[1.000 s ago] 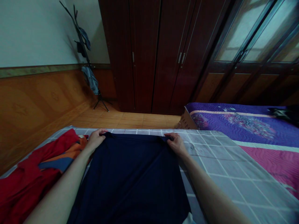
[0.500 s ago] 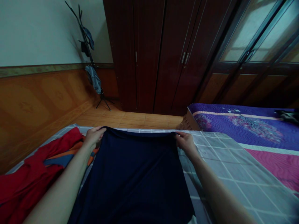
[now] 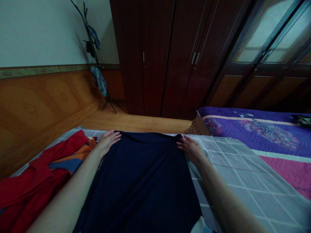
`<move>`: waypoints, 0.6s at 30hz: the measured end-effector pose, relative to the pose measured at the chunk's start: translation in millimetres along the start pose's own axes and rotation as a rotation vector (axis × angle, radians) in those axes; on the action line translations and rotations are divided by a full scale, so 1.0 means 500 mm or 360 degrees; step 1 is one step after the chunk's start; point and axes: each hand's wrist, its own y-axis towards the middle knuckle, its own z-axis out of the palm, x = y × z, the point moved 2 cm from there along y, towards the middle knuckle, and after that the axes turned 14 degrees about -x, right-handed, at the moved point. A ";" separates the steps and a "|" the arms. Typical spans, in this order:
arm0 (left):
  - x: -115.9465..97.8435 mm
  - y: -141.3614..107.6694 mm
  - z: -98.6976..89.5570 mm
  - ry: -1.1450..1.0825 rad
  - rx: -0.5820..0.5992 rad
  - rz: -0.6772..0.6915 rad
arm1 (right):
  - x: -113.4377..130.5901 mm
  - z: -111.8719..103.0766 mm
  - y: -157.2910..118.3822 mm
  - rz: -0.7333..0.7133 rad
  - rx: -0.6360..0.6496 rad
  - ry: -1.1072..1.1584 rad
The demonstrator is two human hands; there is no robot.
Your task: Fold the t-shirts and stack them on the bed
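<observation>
At its far corners, the dark navy fabric garment is touched by the loosely opened fingers of the left hand and right hand; it is spread across the lower centre of the frame.

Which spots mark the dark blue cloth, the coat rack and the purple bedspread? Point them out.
Dark blue cloth (image 3: 145, 174): head view, middle of its spread-out surface.
Coat rack (image 3: 93, 49): head view, on its pole.
Purple bedspread (image 3: 233, 124): head view, on its purple section.
</observation>
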 end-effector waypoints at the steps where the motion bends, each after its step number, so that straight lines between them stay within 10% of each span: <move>1: -0.001 0.000 -0.001 -0.0014 0.0007 0.0011 | -0.002 0.000 0.001 -0.0035 -0.0013 -0.0019; 4: -0.004 0.002 0.003 0.0115 0.0085 0.0217 | -0.004 0.006 -0.003 -0.0207 -0.0010 -0.0128; 9: 0.016 -0.002 0.021 0.1339 0.0406 0.1211 | -0.003 0.026 -0.028 -0.0662 0.0241 -0.0472; 18: 0.029 0.028 -0.016 0.1934 0.0042 0.1339 | -0.027 0.023 -0.031 -0.1372 0.0164 -0.1551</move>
